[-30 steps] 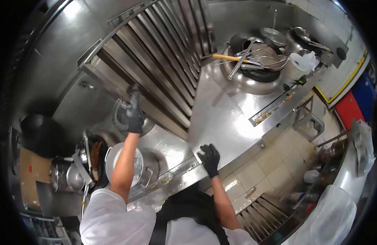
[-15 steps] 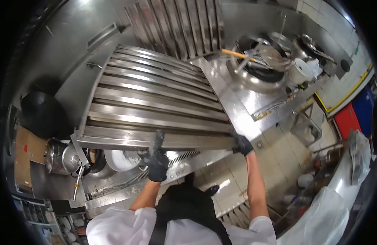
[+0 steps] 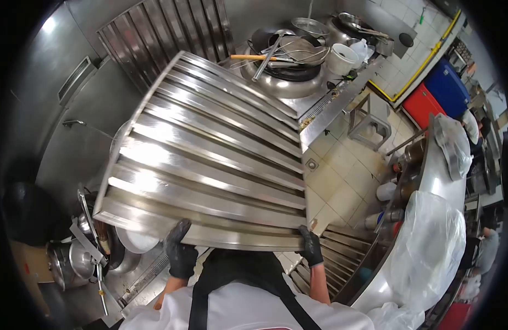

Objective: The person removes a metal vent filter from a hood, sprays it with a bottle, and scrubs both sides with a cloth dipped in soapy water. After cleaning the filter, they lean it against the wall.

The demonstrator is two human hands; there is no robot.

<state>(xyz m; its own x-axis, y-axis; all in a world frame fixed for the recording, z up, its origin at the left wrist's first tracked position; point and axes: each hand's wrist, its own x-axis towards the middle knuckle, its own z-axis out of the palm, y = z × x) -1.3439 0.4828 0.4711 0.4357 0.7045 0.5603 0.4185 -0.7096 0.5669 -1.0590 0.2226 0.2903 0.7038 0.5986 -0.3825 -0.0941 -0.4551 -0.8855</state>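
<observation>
A large ribbed steel baffle filter (image 3: 215, 157) fills the middle of the view, tilted, its near edge at my waist. My left hand (image 3: 181, 256), in a black glove, grips that near edge, with the thumb lying over the top face. Further right along the same edge, my right hand (image 3: 310, 247), also gloved, closes on the corner. The fingers of both hands are partly hidden under the filter. A second baffle filter (image 3: 166, 41) leans against the steel back wall. On the floor to my right lies another slatted metal panel (image 3: 344, 256).
The wok stove bears a stacked wok and strainers (image 3: 298, 60) and a white bucket (image 3: 342, 59). Pots (image 3: 61, 267) stand lower left. A metal stool (image 3: 371, 124) is on the tiled floor. Plastic bags (image 3: 427, 242) cover the right counter; people are beyond it.
The view has turned to the right. Both hands have drawn the baffle filter closer to my body, off the stove's front edge. My grip on it has stayed.
</observation>
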